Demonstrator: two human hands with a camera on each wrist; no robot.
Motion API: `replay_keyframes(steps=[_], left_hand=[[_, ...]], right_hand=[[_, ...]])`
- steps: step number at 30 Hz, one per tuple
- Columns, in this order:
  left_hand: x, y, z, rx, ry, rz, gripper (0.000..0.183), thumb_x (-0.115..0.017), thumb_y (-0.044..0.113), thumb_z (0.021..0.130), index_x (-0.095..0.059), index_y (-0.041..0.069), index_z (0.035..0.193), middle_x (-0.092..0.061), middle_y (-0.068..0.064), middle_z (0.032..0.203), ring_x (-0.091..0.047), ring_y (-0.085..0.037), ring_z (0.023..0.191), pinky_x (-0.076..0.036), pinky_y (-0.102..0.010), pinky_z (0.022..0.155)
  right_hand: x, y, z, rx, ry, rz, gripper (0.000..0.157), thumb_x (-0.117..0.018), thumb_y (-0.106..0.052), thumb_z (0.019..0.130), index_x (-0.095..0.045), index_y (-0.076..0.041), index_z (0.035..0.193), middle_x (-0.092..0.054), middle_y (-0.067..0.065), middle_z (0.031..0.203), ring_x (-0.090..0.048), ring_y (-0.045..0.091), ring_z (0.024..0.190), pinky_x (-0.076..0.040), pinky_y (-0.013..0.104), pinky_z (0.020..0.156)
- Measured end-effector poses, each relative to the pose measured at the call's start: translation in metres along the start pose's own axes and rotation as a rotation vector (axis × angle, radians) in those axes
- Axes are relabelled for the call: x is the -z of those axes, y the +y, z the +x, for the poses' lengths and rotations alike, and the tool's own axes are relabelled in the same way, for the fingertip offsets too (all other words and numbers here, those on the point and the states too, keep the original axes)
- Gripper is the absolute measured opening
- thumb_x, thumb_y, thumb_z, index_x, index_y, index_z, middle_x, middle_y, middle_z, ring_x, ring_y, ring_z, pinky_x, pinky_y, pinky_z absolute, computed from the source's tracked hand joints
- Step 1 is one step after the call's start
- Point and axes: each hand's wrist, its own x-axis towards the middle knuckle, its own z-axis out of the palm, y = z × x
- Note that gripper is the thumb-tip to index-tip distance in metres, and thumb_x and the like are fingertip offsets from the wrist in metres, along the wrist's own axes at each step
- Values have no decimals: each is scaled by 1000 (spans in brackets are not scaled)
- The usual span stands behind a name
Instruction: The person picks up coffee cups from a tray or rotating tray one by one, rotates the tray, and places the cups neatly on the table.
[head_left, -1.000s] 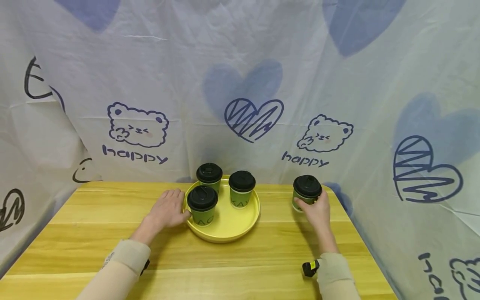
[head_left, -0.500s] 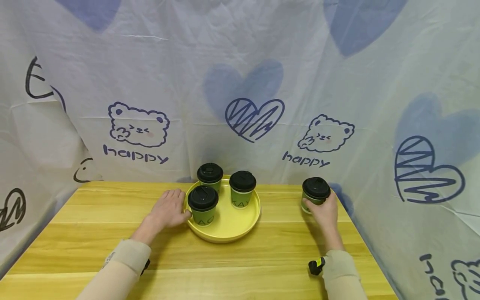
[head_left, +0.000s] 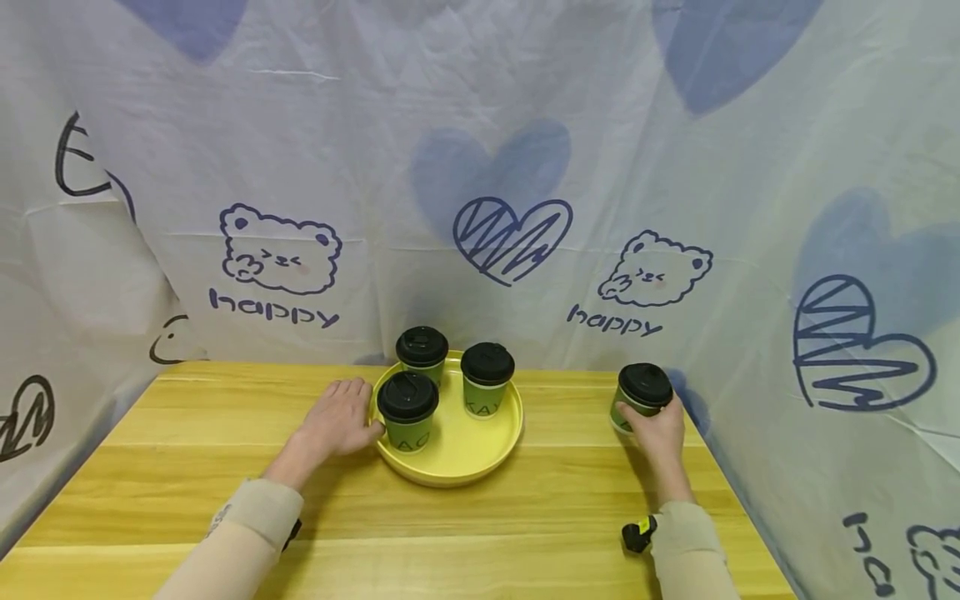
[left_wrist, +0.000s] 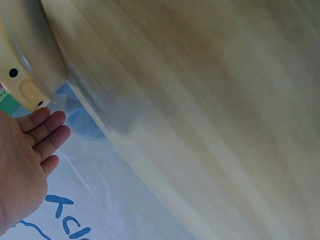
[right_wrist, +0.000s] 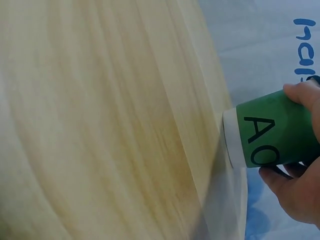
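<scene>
My right hand (head_left: 660, 433) grips a green paper coffee cup (right_wrist: 280, 131) with a black lid, near the table's back right corner. The cup is upright; its white base is close over the wood in the right wrist view. Toward the middle back stands a round yellow tray (head_left: 480, 458). It bears three similar lidded cups: a front left one (head_left: 408, 412), a back left one (head_left: 422, 350) and a right one (head_left: 487, 379). My left hand (head_left: 341, 421) rests at the tray's left rim, fingers extended, thumb by the front left cup. In the left wrist view its fingertips meet the tray's side (left_wrist: 30, 90).
The wooden table (head_left: 465, 542) ends at the back against a printed cloth (head_left: 375, 167), which also hangs along the right side. A small black device (head_left: 637, 535) sits at my right wrist.
My right hand has moved to the right and slightly nearer with the cup in its grip. The left hand, the tray and its cups have stayed in place.
</scene>
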Motion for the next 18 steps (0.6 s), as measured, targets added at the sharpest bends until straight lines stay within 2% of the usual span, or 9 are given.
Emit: replay_keyframes(steps=[10, 14, 18], left_hand=[[-1, 0, 0, -1, 15, -9, 68, -61, 42, 90, -54, -13, 129, -58, -29, 124, -54, -45, 122, -37, -60, 115], [-1, 0, -1, 4, 12, -10, 67, -61, 41, 90, -54, -13, 129, -58, -29, 124, -54, -45, 122, -37, -59, 115], [-1, 0, 0, 3, 14, -17, 67, -61, 41, 90, -54, -13, 129, -58, -29, 125, -54, -45, 122, -37, -60, 115]], right_hand=[[3, 1, 0, 14, -24, -2, 88, -85, -22, 85, -35, 6, 152, -47, 31, 144, -46, 48, 135, -37, 62, 115], [4, 1, -3, 9, -47, 3, 97, -86, -23, 84, -28, 3, 157, -42, 31, 151, -42, 48, 140, -35, 63, 116], [5, -1, -7, -6, -34, 20, 106, -86, -23, 83, -19, 5, 160, -34, 33, 157, -34, 50, 146, -31, 65, 119]])
